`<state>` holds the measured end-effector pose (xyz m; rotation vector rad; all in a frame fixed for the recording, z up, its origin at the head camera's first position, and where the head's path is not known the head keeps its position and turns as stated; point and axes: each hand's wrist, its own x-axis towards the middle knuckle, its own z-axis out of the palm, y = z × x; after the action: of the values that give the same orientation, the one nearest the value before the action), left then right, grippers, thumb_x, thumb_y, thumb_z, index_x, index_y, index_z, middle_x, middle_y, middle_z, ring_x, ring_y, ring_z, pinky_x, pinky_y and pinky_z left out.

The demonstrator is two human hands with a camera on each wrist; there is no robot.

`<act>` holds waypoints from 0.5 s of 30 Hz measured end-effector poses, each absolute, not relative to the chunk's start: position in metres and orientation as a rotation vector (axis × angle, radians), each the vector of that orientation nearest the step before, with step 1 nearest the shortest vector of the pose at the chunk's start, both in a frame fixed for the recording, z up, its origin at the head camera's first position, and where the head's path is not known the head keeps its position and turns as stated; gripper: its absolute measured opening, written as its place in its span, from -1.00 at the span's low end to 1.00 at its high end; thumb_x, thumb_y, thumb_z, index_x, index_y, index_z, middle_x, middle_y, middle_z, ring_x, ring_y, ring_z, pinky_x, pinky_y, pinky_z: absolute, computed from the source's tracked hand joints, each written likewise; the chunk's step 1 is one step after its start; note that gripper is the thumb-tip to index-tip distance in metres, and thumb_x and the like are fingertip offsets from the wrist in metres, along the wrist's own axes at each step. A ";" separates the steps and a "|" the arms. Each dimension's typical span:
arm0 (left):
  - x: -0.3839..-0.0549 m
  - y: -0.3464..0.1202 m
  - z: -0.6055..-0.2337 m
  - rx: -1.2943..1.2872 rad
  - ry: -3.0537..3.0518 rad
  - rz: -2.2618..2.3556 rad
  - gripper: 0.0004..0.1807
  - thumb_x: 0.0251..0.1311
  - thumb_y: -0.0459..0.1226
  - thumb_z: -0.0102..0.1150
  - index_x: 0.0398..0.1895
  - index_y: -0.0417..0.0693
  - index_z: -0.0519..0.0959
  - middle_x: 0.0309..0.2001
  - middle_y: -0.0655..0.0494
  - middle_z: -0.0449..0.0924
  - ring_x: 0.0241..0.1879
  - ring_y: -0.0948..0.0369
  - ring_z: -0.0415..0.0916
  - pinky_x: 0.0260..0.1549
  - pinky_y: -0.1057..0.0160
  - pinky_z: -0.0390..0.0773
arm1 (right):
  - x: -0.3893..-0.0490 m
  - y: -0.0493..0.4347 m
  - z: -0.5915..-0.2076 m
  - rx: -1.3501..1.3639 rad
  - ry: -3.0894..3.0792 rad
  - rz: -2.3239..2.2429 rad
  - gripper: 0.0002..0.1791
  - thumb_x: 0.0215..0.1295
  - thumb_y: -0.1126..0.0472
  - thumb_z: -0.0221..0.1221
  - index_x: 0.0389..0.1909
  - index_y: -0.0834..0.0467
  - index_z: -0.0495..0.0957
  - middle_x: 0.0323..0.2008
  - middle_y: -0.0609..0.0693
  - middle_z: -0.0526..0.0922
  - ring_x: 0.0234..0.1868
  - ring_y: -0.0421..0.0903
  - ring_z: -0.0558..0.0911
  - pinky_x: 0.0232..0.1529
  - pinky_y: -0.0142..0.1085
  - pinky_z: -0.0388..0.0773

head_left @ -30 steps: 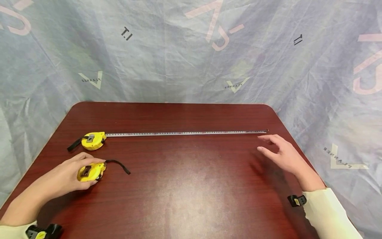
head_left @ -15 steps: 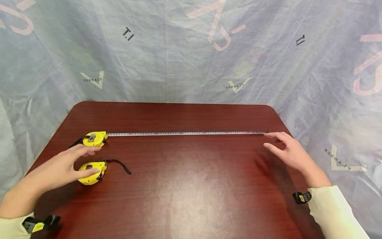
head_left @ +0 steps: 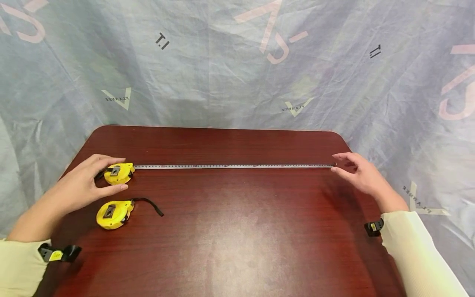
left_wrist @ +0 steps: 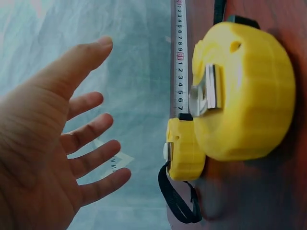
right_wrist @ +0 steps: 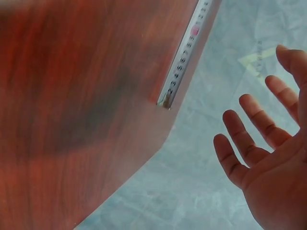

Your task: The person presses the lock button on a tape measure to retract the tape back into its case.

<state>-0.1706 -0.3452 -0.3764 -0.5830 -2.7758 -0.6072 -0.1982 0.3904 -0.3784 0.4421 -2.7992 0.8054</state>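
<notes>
A yellow tape measure [head_left: 118, 173] lies toward the back left of the table, its white blade [head_left: 226, 166] drawn out in a straight line to the right. My left hand [head_left: 90, 177] is over it, thumb on the near side and fingers on the far side, with a gap around the case in the left wrist view. A second yellow tape measure [head_left: 114, 215], blade in and black strap [head_left: 150, 204] out to the right, sits nearer me. At the blade's hook end [head_left: 333, 165] my right hand [head_left: 360, 173] hovers, thumb and fingers apart and holding nothing.
The dark red wooden table [head_left: 230, 231] has rounded far corners. Grey printed sheeting [head_left: 222, 62] hangs behind it and along both sides. A black strap [left_wrist: 177, 196] trails from the far tape measure in the left wrist view.
My left hand has let go of the nearer tape measure and moved away from me to the far one. My right hand has shifted slightly right and farther away, to the blade's end.
</notes>
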 end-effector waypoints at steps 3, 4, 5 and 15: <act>-0.180 -0.346 -0.376 -0.576 -2.797 -0.639 -0.18 0.03 -0.04 0.62 0.37 -0.06 0.49 0.21 -0.10 0.40 0.17 -0.08 0.37 0.01 -0.14 0.35 | -0.208 0.395 -0.377 0.418 -2.836 0.804 -0.49 0.42 0.16 0.32 0.30 0.26 0.51 0.17 0.31 0.56 0.08 0.30 0.59 0.06 0.13 0.47; -0.183 -0.346 -0.376 -0.577 -2.803 -0.647 -0.17 0.05 -0.04 0.61 0.38 -0.06 0.48 0.22 -0.11 0.39 0.16 -0.10 0.37 -0.01 -0.20 0.36 | -0.211 0.396 -0.376 0.408 -2.845 0.805 -0.48 0.42 0.16 0.32 0.31 0.26 0.50 0.19 0.32 0.55 0.09 0.33 0.58 0.07 0.19 0.45; -0.186 -0.346 -0.376 -0.578 -2.804 -0.647 -0.17 0.05 -0.04 0.61 0.38 -0.05 0.48 0.23 -0.12 0.38 0.17 -0.11 0.36 0.00 -0.23 0.36 | -0.213 0.397 -0.376 0.401 -2.852 0.811 -0.47 0.42 0.16 0.32 0.32 0.26 0.49 0.19 0.33 0.54 0.10 0.37 0.58 0.07 0.23 0.44; -0.210 -0.355 -0.380 -0.628 -2.784 -0.675 -0.18 -0.01 -0.17 0.66 0.35 -0.13 0.50 0.26 -0.19 0.36 0.21 -0.17 0.33 0.02 -0.28 0.34 | -0.232 0.410 -0.376 0.282 -2.907 0.800 -0.44 0.38 0.17 0.36 0.33 0.23 0.47 0.24 0.34 0.52 0.19 0.39 0.53 0.11 0.25 0.41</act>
<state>-0.2099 -0.3550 -0.3800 -0.6278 -2.7836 -0.6750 -0.2321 0.4096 -0.3761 0.2820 -2.9067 0.7997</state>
